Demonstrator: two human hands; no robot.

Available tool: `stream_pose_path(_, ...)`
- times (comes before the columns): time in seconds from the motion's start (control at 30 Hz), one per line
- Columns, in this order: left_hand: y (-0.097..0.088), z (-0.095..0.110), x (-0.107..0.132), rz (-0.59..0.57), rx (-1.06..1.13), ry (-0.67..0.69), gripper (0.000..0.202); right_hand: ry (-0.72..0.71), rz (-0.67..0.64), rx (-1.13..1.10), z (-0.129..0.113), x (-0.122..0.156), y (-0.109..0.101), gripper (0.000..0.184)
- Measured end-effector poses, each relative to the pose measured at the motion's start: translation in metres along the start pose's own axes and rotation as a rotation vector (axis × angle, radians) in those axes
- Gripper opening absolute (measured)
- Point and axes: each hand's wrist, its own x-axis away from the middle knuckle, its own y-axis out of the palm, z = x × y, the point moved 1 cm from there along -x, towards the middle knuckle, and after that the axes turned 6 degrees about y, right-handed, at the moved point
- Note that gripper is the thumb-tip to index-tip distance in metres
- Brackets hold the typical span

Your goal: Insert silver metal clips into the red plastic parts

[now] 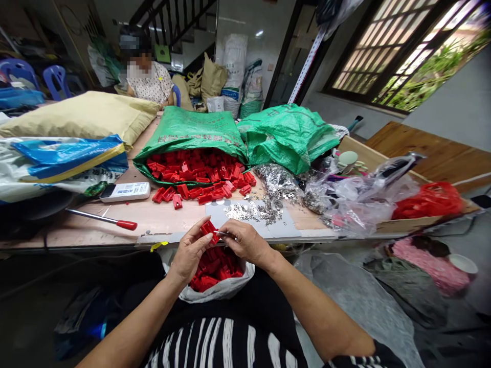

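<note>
Pinching one small red plastic part (209, 230) in a narrow grip, the left hand (190, 251) holds it up at the table's near edge, while the right hand (245, 243) closes just as narrowly on one thin silver metal piece (224, 234), its tip touching the red part. Directly below both hands, at 6 o'clock, a white plastic bag (226, 286) in the person's lap holds dozens of identical red parts. Past the hands at 12 o'clock, a wooden table (161, 220) carries one green woven sack (187, 130), folded open and spilling a much larger heap of red parts (192, 171). A second green sack (287, 138) lies at 1 o'clock beside a mound of silver metal pieces (276, 183), with more scattered over a grey sheet (264, 225). At 10 o'clock lie one red-handled screwdriver (126, 225) and one white remote control (125, 192). Clear plastic bags (356, 197) and one red bag (427, 202) sit at 2 to 3 o'clock. Farther off at 11 o'clock, beyond a large yellow sack (80, 117), a co-worker (149, 82) sits near two blue chairs (57, 82).
</note>
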Motion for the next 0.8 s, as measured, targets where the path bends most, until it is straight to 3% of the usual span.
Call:
stream_pose_path(0.2, 0.0, 0.0, 0.001, -0.008, 0.027, -0.03, 0.055, -0.023, -0.057, -0.084, -0.002, 0.003, -0.002, 0.017)
stream_pose_path(0.43, -0.004, -0.002, 0.0, -0.067, -0.05, -0.002, 0.055, 0.25, -0.038, -0.307, 0.005, 0.008, -0.003, 0.022)
stream_pose_path(0.63, -0.011, -0.004, -0.008, -0.164, -0.43, 0.228, 0.04, 0.199, 0.046, -0.2, 0.014, 0.013, 0.003, 0.025)
stream_pose_path(0.8, -0.018, -0.007, -0.021, -0.19, -0.821, 0.446, 0.034, 0.241, 0.03, -0.069, 0.022, 0.014, 0.016, 0.029)
